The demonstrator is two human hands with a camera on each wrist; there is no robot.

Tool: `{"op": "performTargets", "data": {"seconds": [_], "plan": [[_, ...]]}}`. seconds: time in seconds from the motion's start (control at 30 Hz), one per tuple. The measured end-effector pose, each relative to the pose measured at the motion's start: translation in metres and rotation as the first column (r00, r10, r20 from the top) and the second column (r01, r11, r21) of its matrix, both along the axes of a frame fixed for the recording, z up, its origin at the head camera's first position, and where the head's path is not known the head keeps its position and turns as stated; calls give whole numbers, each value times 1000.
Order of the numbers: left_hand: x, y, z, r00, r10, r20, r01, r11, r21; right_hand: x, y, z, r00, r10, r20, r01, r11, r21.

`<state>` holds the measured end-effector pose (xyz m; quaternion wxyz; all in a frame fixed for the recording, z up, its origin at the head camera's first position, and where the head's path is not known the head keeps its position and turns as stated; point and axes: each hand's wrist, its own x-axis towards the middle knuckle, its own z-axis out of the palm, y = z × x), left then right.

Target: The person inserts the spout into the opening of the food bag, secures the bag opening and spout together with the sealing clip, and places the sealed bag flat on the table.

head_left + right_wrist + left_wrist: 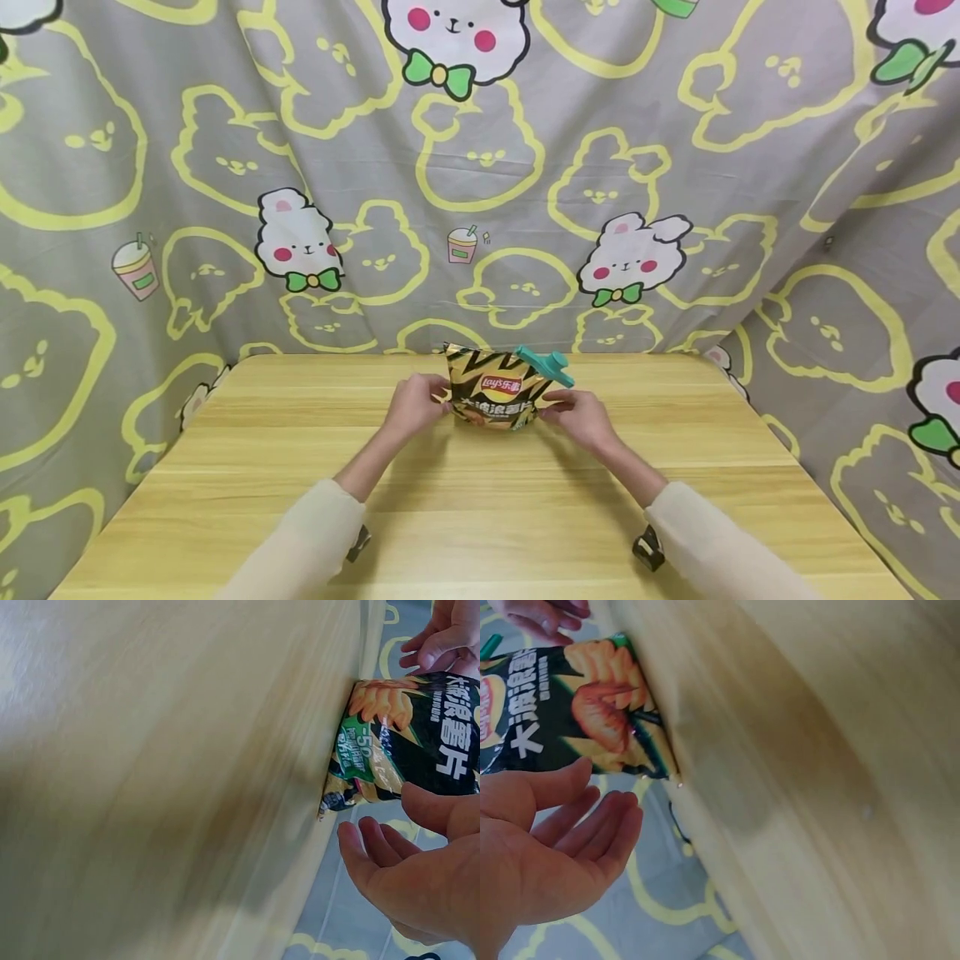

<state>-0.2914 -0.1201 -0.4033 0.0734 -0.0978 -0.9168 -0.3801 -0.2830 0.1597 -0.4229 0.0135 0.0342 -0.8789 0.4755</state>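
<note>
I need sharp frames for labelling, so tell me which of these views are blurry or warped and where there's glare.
Head view: sharp, but wide-angle bending curves the table edges; glare glints on the chip bag foil. Left wrist view: tabletop smeared by motion blur, left hand and bag print fairly clear. Right wrist view: tabletop likewise streaked, bag lettering readable, right hand a little soft.

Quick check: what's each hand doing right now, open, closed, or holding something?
Left hand: open, fingers relaxed beside the chip bag.
Right hand: open, thumb at the bag's edge, no firm grip.

Pale wooden table (480,517), grey cartoon-bear cloth (525,167) behind it
</note>
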Motion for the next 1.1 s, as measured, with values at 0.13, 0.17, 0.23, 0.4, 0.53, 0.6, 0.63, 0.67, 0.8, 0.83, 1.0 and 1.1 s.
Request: {"op": "performTargets", "data": {"seconds": [0.13,0.17,0.23,0.4,0.53,0.6,0.63,0.67,0.8,0.83,1.0,1.1], "plan": [[-1,2,-6,999,-2,35,1,1000,22,-2,-6,-5,1000,-18,-7,18,1000,7],[-1,3,-6,999,0,33,-1,1000,22,-3,-7,-6,1000,-20,-7,20,1000,9],[-1,3,-7,999,10,30,-10,1000,24,-3,-11,-7,1000,-15,-10,15,1000,10],[-2,4,-9,1000,24,12,-25,999,32,-3,-19,-8,1000,-9,1,9,1000,-17],[-3,5,-9,1000,25,-11,-25,999,40,-2,-23,-8,1000,-16,2,16,999,-39],[-2,5,-9,999,29,-14,-28,999,43,-2,-24,-7,1000,-21,-1,21,999,-41],[-2,5,-9,1000,29,-13,-28,999,47,-2,-24,-7,1000,-23,-2,23,999,-39],[-2,6,-9,1000,30,-9,-29,998,48,-2,-24,-7,1000,-25,-4,25,999,-36],[-3,7,-8,999,30,15,-31,998,57,-1,-23,-5,999,-32,-17,32,999,-15],[-3,7,-8,999,30,21,-31,998,56,-1,-22,-4,999,-34,-15,34,999,-16],[-1,6,-3,999,27,31,-28,999,30,1,-20,-3,1000,-26,5,27,998,-50],[0,7,-1,999,28,30,-28,1000,12,1,-17,-3,1000,-25,14,26,998,-64]]}}
